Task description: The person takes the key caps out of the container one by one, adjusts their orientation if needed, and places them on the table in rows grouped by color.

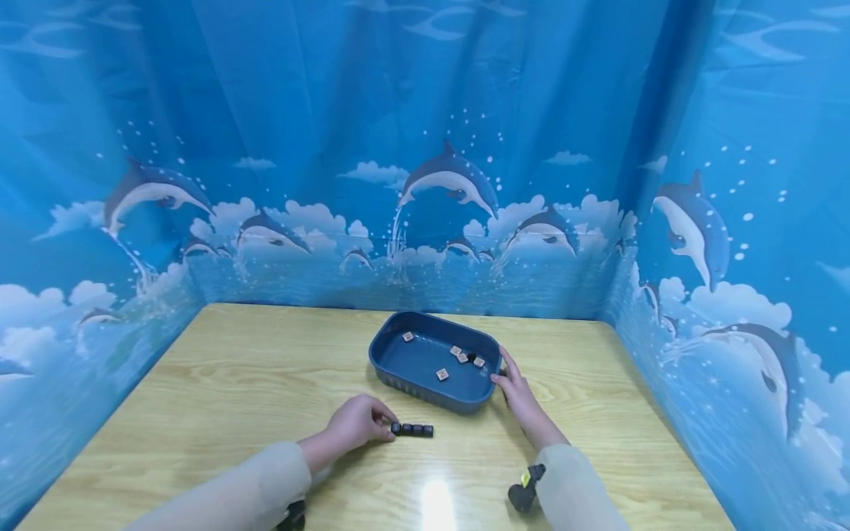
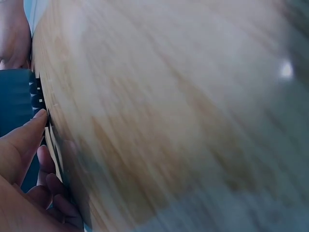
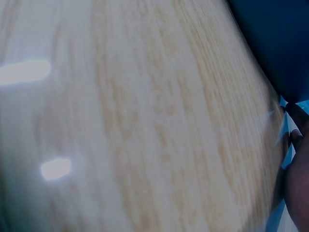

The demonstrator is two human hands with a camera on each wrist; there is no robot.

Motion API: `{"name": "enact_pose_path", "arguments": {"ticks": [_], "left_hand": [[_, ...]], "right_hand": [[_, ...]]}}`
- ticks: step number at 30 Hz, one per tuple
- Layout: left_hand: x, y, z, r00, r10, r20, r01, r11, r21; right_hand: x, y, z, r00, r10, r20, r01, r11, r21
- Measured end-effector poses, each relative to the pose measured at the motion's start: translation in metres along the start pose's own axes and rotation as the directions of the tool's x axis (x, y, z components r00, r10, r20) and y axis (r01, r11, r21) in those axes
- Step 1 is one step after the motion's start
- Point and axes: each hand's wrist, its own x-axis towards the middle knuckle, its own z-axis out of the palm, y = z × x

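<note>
In the head view, a short row of black cubes (image 1: 417,430) lies on the table in front of a dark blue tray (image 1: 425,394). My left hand (image 1: 358,424) is at the row's left end, its thumb and fingertips pinching the end black cube (image 1: 396,428). The left wrist view shows this thumb (image 2: 34,125) right against the dark cubes. My right hand (image 1: 521,394) holds the tray's right end, thumb at the rim and fingers along the outer wall. Inside the tray lie several pale cubes with dark marks (image 1: 443,375) and a small black piece (image 1: 471,357).
The wood-grain table (image 1: 265,369) reaches back to a blue curtain (image 1: 319,147) printed with dolphins, which also hangs along both sides. A bright light reflection shows on the tabletop near its front. A dark wrist device (image 1: 524,495) sits by the right sleeve.
</note>
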Motion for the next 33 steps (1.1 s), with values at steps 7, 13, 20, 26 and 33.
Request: {"name": "enact_pose_path", "arguments": {"ticks": [7,13,20,26,33], "left_hand": [[0.0,0.001,0.0,1.0,-0.012,-0.001,0.012,1.0,0.013],[0.0,0.002,0.0,1.0,-0.021,0.009,0.021,1.0,0.012],[0.003,0.004,-0.004,0.998,-0.022,0.064,0.025,0.999,-0.048],[0.009,0.01,-0.013,0.997,0.004,0.079,0.001,0.998,-0.062],[0.02,0.028,-0.024,0.993,0.018,0.121,-0.01,0.998,-0.064]], "right_hand": [[0.017,0.026,0.001,1.0,-0.021,-0.022,0.021,1.0,-0.015],[0.017,0.027,0.002,0.999,-0.025,-0.029,0.024,1.0,-0.012],[0.017,0.026,0.0,0.999,-0.032,-0.026,0.032,0.999,-0.024],[0.016,0.026,-0.001,0.999,-0.03,-0.022,0.029,0.999,-0.035],[0.015,0.026,0.0,1.0,-0.015,-0.023,0.014,1.0,-0.024]]}}
